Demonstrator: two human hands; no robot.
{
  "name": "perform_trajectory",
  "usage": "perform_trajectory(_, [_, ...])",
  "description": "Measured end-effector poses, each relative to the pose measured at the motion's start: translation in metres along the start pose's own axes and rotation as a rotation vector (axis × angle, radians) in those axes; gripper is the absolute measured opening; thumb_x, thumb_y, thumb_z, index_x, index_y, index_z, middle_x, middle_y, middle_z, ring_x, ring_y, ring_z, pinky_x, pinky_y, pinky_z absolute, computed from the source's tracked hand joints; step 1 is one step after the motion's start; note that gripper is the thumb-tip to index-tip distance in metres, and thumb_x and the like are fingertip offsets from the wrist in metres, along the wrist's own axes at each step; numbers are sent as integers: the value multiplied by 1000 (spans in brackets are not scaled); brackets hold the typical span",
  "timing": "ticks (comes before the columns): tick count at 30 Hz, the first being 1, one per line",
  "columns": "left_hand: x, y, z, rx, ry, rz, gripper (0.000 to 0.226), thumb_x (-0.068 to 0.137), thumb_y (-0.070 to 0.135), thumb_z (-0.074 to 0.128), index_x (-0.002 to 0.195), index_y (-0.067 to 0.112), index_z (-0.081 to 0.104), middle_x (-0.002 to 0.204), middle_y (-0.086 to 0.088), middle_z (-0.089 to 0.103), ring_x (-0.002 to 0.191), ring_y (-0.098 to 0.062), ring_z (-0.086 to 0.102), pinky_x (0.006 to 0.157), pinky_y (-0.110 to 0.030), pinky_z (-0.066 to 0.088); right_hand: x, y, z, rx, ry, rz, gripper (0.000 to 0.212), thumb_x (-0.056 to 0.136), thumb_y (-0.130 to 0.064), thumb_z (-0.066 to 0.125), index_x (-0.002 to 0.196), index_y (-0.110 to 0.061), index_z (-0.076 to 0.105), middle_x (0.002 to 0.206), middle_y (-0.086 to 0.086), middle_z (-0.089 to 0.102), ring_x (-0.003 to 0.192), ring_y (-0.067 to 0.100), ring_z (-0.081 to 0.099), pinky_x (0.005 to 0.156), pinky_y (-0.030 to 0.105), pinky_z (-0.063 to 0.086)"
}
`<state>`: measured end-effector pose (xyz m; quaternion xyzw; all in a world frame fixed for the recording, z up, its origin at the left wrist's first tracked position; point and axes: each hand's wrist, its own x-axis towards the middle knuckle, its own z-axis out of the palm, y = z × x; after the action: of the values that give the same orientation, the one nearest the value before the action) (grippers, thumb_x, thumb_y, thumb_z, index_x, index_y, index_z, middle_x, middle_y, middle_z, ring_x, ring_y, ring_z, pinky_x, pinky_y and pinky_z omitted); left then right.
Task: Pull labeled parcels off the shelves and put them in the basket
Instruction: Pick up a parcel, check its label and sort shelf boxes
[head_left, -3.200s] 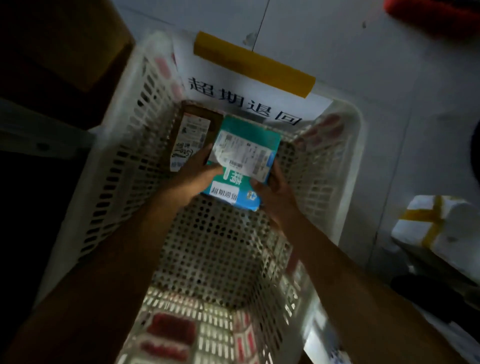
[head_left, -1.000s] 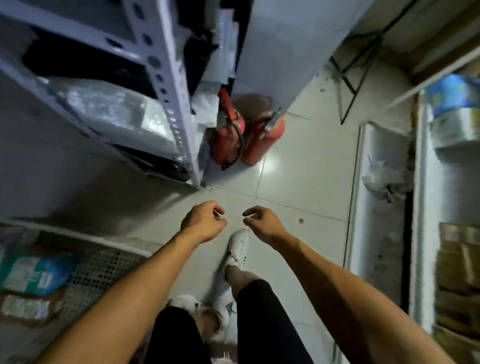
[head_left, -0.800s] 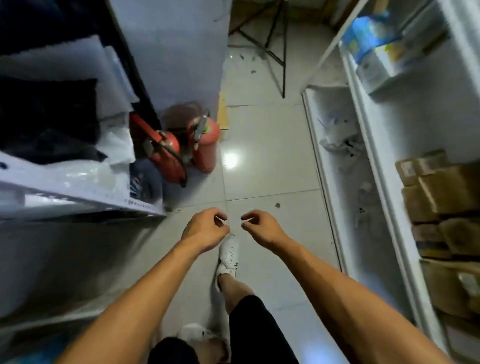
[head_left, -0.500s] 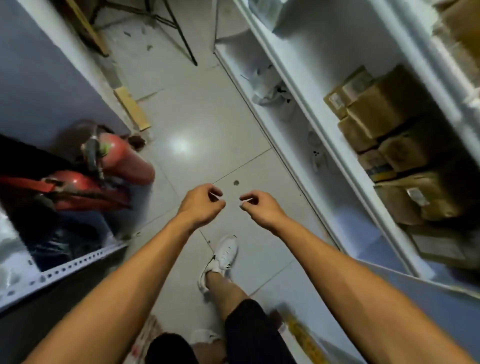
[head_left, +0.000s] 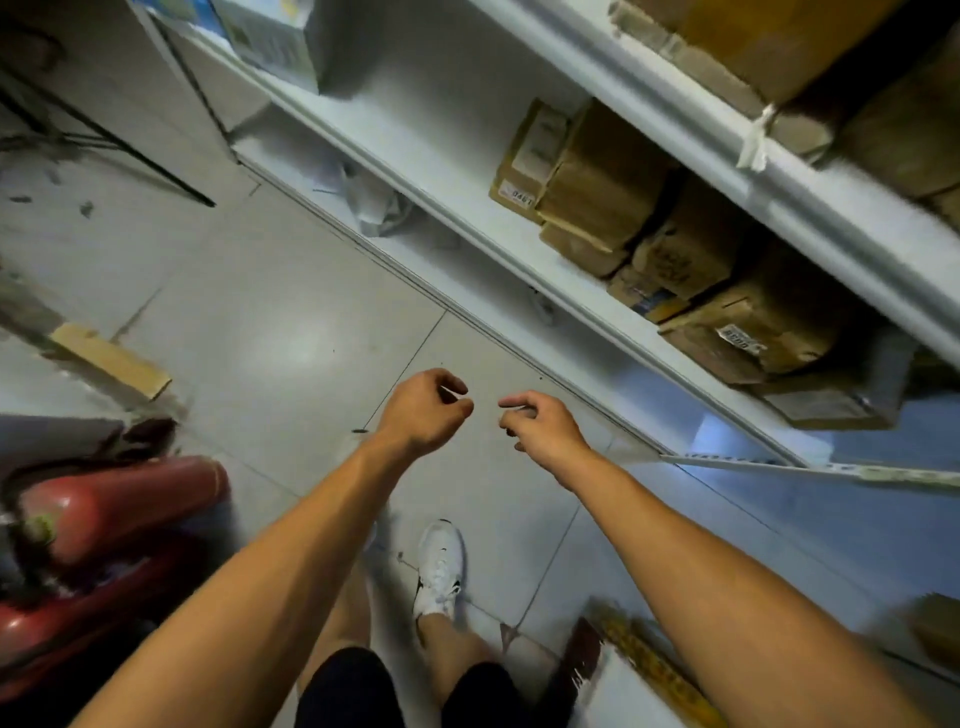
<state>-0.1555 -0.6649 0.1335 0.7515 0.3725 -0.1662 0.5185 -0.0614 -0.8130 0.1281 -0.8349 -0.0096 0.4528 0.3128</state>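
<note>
Far left of both grips: 2 red cylindrical fire extinguishers (head_left: 104, 519) lying at floor level, close to the person's left leg. Risk: a backward or leftward step catches them and they roll or trip the person.

Left hand (head_left: 423, 410): grip loosely curled, fingers bent inward, holding nothing. Right hand (head_left: 540, 428): same, fingers half-curled and apart, nothing in it. Both hang over the grey tiled floor (head_left: 270, 338), near each other but not touching.

Right of and above the right grip: white metal shelf unit (head_left: 519, 244) carrying brown paper-wrapped parcels with white printed labels (head_left: 727, 291), packed touching one another, some stacked. Well apart from both grips.

Risks, judged: pulling 1 parcel from the packed row could drag or topple its neighbours off the shelf lip. Labels face several ways and are blurred here, so a wrong or unlabeled parcel could be taken. Basket not clearly identifiable in view; the carry back needs a turn near the extinguishers.
</note>
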Motion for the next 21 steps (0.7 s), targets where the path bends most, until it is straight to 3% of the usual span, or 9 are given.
perform_trajectory(4, [61,27,-13,-17,-7,60,29,93,26,65,120,16,67,108,-4,70,93,-18,64,81,-26,48,50,-28,0,113,74,-7,21,92,-13,61,109,-25,67,102,3,70,94,16,66,93,41,58])
perform_trajectory(8, [136,41,-32,-33,39,157,37,96,26,62,131,16,59,120,-8,67,104,-21,64,91,-33,52,121,-64,9,230,178,-53,19,94,-12,61,107,-25,68,101,5,72,98,25,69,89,40,57])
perform_trajectory(12, [209,50,-49,-87,93,237,47,101,31,57,144,15,48,135,-11,59,119,-24,59,97,-34,49,174,-83,19,387,249,-87,22,96,-13,59,114,-22,67,102,4,71,97,20,69,83,32,57])
perform_trajectory(14, [244,60,-53,-146,108,237,52,101,41,53,147,17,44,138,-12,56,121,-23,57,101,-35,48,187,-83,28,473,274,-98,20,97,-12,59,110,-24,67,100,2,71,94,16,68,79,27,55])
perform_trajectory(18, [298,87,-46,-144,194,286,69,93,63,46,150,25,40,148,-12,45,135,-30,46,111,-52,43,203,-61,50,551,273,-97,21,97,-11,58,102,-30,67,100,-1,73,93,13,69,79,28,54])
perform_trajectory(21, [338,100,-33,-227,146,233,97,75,89,46,151,28,39,149,-9,47,137,-33,46,112,-55,41,218,-38,63,516,254,-85,25,99,-11,56,99,-32,68,99,-2,74,94,11,70,86,31,56])
